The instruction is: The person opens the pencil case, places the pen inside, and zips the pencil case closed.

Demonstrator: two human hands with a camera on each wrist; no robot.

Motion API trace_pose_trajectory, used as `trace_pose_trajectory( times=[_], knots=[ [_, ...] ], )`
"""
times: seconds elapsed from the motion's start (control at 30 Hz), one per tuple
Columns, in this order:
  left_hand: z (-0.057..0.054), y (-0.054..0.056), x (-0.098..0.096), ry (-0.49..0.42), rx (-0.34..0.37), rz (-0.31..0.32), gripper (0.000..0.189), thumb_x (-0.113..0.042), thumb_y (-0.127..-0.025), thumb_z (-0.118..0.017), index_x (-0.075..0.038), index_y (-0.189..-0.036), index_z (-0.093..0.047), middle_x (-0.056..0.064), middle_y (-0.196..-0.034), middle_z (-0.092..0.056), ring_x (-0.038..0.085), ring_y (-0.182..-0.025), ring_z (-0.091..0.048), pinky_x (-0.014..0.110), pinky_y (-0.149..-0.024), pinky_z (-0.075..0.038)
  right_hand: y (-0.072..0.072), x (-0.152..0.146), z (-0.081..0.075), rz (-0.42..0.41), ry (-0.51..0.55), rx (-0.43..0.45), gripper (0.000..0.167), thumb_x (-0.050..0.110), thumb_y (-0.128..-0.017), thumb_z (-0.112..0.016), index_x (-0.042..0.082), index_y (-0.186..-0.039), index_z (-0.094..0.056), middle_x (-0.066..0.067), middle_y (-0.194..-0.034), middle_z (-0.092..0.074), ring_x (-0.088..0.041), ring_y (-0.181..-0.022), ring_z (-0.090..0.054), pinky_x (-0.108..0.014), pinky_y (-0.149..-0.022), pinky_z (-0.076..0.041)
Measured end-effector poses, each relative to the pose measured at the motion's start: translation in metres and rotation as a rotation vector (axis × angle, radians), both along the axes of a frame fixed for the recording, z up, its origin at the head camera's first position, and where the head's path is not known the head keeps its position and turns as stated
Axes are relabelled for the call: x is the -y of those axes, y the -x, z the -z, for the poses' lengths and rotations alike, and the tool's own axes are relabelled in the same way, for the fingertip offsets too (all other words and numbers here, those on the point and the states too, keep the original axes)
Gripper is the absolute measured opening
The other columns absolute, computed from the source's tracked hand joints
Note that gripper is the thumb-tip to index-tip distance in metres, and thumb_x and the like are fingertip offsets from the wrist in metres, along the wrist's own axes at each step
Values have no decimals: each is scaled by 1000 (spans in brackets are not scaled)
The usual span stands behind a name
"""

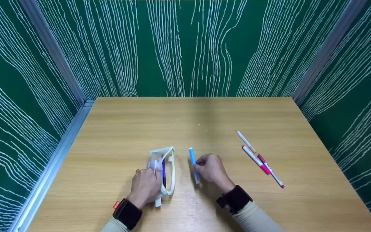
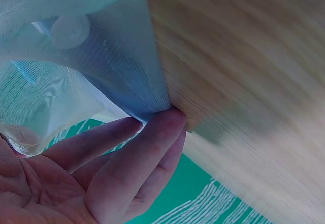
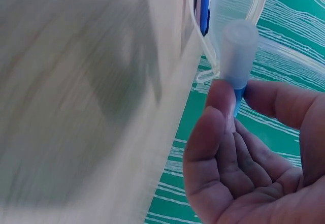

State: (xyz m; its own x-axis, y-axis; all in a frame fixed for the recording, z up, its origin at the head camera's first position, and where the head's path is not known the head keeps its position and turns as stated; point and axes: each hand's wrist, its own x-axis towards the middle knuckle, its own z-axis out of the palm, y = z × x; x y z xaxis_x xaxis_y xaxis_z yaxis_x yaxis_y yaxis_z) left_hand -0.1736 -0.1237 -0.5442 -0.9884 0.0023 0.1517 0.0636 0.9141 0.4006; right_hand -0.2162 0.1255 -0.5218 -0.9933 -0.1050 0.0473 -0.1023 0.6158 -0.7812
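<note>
My left hand [image 1: 147,184] grips the near left side of a white mesh pencil pouch [image 1: 173,170], whose top edge gapes toward the right. Inside the pouch a blue-and-black pen [image 1: 164,174] shows, along with other pale items. In the left wrist view the mesh pouch [image 2: 127,56] is pinched at its edge by my fingers [image 2: 137,168]. To the right of the pouch, above the table, my right hand [image 1: 214,169] pinches a light blue marker [image 1: 192,156] between thumb and fingertips. Its whitish end [image 3: 238,51] points toward the right wrist camera.
On the right of the wooden table [image 1: 134,122] lie an orange-ended white marker [image 1: 246,141], a pink marker [image 1: 255,159] and a dark-red-capped marker [image 1: 271,171], the last two touching. Green walls [image 1: 159,48] with white lines enclose the table.
</note>
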Motion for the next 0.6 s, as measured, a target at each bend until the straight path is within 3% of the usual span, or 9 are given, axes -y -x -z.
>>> trace_pose_trajectory(
  times=[0.27, 0.5, 0.6],
  knots=[
    [2, -1, 0, -16, -9, -1, 48, -27, -104, -44, -11, -59, -51, 19, -71, -63, 37, -68, -61, 51, -65, -50, -4, 21, 1, -51, 45, 71, 9, 11, -84, -82, 5, -86, -77, -2, -77, -74, -12, -67, -69, -26, -63, -57],
    [3, -2, 2, -6, -76, 23, 50, -25, -103, -44, -12, -54, -47, 23, -71, -66, 42, -69, -63, 52, -65, -51, -6, 42, 3, -75, 82, 111, 12, 14, -83, -84, 5, -83, -77, 0, -72, -72, -10, -60, -65, -27, -58, -55],
    [2, -2, 2, -8, -70, 22, 50, -25, -103, -44, -13, -55, -47, 23, -72, -65, 41, -69, -62, 52, -66, -50, -7, 50, 4, -86, 95, 126, 12, 14, -82, -85, 5, -83, -77, 0, -71, -72, -11, -60, -66, -27, -58, -55]
  ],
)
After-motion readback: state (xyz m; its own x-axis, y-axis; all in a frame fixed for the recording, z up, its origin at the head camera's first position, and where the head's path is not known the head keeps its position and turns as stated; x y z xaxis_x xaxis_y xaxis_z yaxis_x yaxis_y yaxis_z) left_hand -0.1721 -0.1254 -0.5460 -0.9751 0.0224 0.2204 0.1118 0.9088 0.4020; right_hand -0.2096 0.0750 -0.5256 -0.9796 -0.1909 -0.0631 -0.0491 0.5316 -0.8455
